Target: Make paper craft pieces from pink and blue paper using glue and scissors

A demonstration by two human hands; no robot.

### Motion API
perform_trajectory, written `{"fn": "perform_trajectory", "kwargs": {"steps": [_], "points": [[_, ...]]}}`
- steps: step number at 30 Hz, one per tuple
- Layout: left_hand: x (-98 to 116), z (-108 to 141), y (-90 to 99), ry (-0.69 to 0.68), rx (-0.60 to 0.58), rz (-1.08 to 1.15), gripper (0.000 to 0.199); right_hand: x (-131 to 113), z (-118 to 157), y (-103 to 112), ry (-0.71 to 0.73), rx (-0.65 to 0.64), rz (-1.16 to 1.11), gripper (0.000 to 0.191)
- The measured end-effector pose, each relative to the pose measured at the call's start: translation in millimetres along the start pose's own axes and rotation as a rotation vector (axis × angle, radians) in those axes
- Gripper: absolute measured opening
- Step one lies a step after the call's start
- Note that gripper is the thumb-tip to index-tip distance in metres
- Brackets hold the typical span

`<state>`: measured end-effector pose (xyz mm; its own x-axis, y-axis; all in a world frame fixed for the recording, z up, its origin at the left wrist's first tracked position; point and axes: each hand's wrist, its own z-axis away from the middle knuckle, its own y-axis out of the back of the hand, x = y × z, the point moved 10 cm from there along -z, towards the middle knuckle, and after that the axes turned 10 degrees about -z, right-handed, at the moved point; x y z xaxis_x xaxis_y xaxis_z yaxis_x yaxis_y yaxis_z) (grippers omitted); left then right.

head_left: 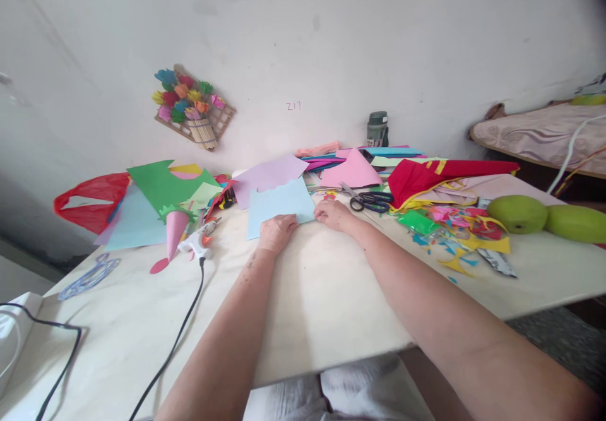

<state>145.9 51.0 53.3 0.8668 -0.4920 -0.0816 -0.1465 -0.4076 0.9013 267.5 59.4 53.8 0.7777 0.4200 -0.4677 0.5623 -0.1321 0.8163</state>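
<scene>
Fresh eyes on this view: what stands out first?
Probably the multicoloured flower decoration on the wall, left of centre. Then the pale blue sheet mid-table, with the left hand on it and the right hand at its corner, and two big green fruit-like objects far right.

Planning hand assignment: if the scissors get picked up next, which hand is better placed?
Likely the right hand: it's at the light blue paper's right corner, close to the scissors. The left hand lies on the paper's near edge, farther away.
</scene>
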Motion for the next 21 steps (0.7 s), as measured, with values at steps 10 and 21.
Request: {"fn": "perform_trajectory", "kwargs": {"steps": [10,21], "points": [[0.8,-1.2,-1.6,0.018,-0.047,0.015,0.022,-10.3,-3.6,-5.8,0.056,0.055,0.047,0.013],[-0.9,-1.2,-0.6,0.055,-0.065,0.048,0.019,-13.5,-12.0,-14.3,0.032,0.083,0.005,0.008]]}}
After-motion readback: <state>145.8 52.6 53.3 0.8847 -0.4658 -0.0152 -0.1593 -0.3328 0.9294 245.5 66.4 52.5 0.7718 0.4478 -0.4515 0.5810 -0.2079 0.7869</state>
